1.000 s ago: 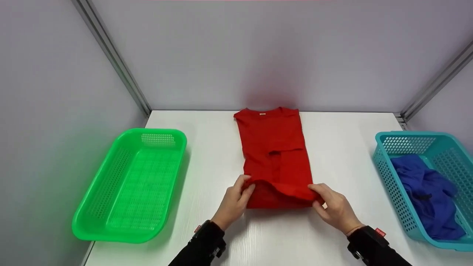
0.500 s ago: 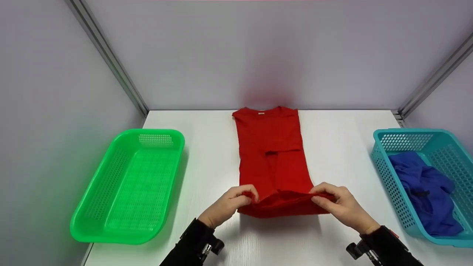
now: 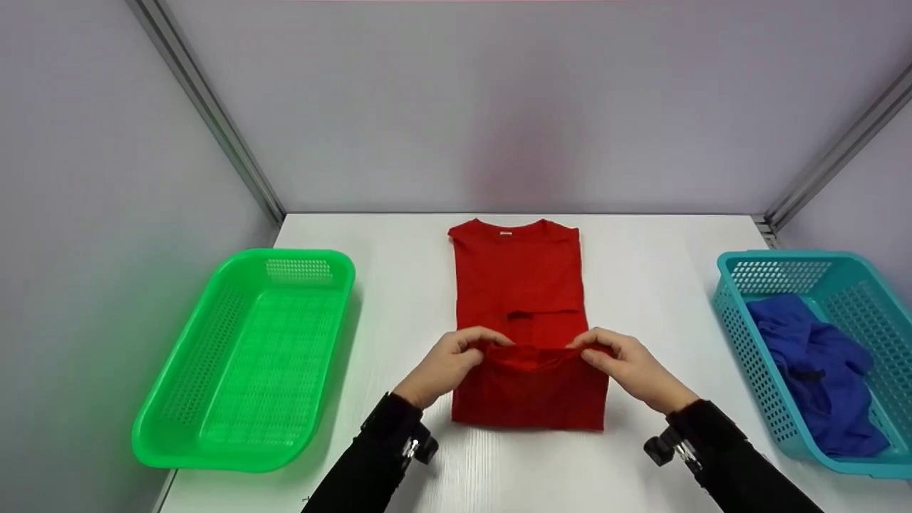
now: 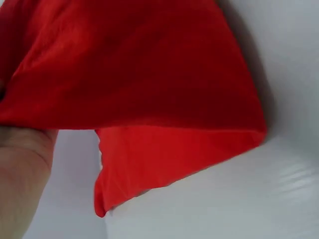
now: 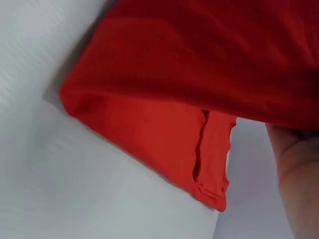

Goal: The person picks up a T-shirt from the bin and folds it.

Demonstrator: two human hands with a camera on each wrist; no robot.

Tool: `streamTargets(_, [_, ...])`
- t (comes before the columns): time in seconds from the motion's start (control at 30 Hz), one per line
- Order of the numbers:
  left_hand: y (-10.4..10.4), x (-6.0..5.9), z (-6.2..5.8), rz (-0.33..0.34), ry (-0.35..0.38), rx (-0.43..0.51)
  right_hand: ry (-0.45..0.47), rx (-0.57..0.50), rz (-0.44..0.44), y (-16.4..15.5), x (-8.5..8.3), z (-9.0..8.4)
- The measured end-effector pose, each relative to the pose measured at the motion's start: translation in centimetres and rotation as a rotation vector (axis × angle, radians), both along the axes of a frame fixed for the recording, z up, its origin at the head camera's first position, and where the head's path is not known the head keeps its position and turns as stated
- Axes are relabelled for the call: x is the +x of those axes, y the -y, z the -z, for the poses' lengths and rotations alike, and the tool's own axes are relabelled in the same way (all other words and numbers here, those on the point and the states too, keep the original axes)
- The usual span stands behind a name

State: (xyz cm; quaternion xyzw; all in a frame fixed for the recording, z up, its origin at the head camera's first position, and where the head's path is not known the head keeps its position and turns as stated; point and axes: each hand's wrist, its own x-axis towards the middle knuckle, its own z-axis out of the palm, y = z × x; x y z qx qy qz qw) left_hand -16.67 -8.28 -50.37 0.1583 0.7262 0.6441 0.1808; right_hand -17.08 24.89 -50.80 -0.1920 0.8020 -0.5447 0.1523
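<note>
A red T-shirt [image 3: 524,274] lies on the white table with its neckline at the far end and its sides folded in. Its near end is lifted and turned back over the body as a flap [image 4: 134,64]. My left hand [image 3: 445,363] pinches the flap's left corner between thumb and fingers. At the right corner, my right hand [image 3: 634,367] pinches the cloth in the same way. Both wrist views show the raised layer standing apart from the layer beneath, with a fold at the near end. The cloth hides most fingertips in the wrist views.
On the left stands a green basket [image 3: 153,399] with nothing in it. A teal basket [image 3: 744,363] on the right holds a crumpled blue garment [image 3: 819,377]. Grey panels [image 3: 399,107] close off the table's back and sides.
Both hands have raised the shirt's near edge and carried it away from me over the body. The fold now lies nearer to me, and the shirt's neckline has shifted slightly toward me.
</note>
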Motion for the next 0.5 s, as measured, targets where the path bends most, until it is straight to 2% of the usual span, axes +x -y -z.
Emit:
streamTargets(0.17, [-0.8,-2.5,-0.1,-0.083,0.07,0.108,0.037,0.003,0.085,0.5,-3.0,0.4])
streamTargets(0.27, [-1.4,-3.8,-0.2,-0.159,0.061,0.117,0.055,0.01,0.142,0.9,-4.4,0.4])
streamTargets(0.33, [-1.8,-4.6,-0.1,-0.244,0.029,0.069,0.052,0.043,0.205,1.3,-5.2,0.6])
streamTargets(0.4, [-2.0,-5.3,0.4,-0.342,-0.007,-0.027,0.033,0.111,0.265,1.6,-5.9,0.9])
streamTargets(0.5, [-1.7,-5.5,1.6,-0.468,-0.047,-0.181,-0.018,0.219,0.335,1.8,-6.3,1.8])
